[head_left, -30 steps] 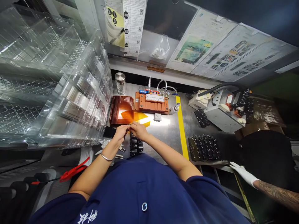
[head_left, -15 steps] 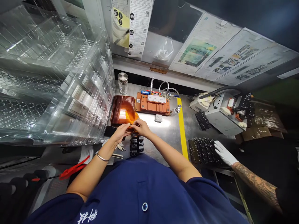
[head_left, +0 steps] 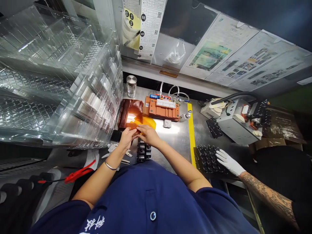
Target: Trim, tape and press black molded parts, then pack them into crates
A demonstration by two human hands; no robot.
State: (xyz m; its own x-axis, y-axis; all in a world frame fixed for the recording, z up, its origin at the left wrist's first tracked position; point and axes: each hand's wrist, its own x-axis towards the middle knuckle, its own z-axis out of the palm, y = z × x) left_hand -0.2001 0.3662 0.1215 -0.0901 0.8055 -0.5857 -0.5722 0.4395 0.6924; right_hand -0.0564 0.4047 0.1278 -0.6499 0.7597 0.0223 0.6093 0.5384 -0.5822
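My left hand (head_left: 126, 138) and my right hand (head_left: 149, 134) meet in front of a stack of amber film (head_left: 126, 112). Both are closed, fingertips pinched at the near edge of a translucent orange film sheet (head_left: 149, 122). The sheet spreads out beyond my right fingers, partly over the stack. Exactly where each fingertip grips is hidden. Just below my hands lies a rack of black cylindrical parts (head_left: 143, 152), close to my body. An orange fixture (head_left: 162, 112) with a white perforated plate sits behind the sheet.
Clear plastic trays (head_left: 92, 84) are piled high on the left. A lidded glass jar (head_left: 131, 86) stands at the back. Right of the yellow tape line (head_left: 191, 133), a co-worker's white-gloved hand (head_left: 230, 162) rests by black parts (head_left: 209, 159). A grey machine (head_left: 235, 125) stands behind them.
The orange sheet now extends farther right, beyond my right fingers. My right hand has flattened over its near edge. The co-worker's gloved hand has moved left over the black parts.
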